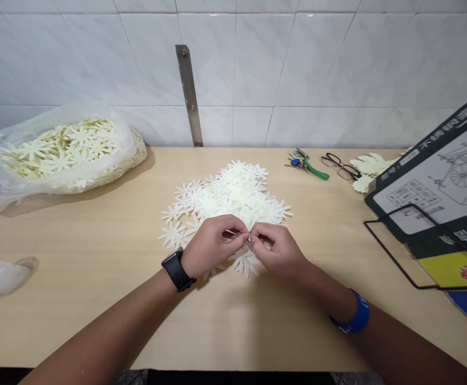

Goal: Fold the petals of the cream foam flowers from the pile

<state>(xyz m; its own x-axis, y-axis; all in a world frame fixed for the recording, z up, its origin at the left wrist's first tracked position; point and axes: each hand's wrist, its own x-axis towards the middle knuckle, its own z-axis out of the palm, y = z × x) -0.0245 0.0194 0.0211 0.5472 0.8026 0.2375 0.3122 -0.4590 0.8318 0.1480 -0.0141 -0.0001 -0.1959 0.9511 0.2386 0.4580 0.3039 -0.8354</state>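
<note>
A heap of pale cream flower-shaped cutouts point(233, 195) lies in the middle of the light wooden table point(97, 251). My left hand point(211, 243), with a black watch on its wrist, and my right hand point(279, 246), with a blue band on its wrist, meet at the near edge of the heap. Both hands are closed in a pinch on one flower cutout point(244, 262), whose petals hang below the fingers. The fingertips touch each other over it.
A clear plastic bag point(63, 152) full of the same cutouts lies at the back left. A small crumpled plastic piece point(1, 277) sits at the left edge. Keys point(305, 163), glasses point(340, 166), several cutouts point(367, 171) and a printed box with a black wire frame point(434, 208) are on the right.
</note>
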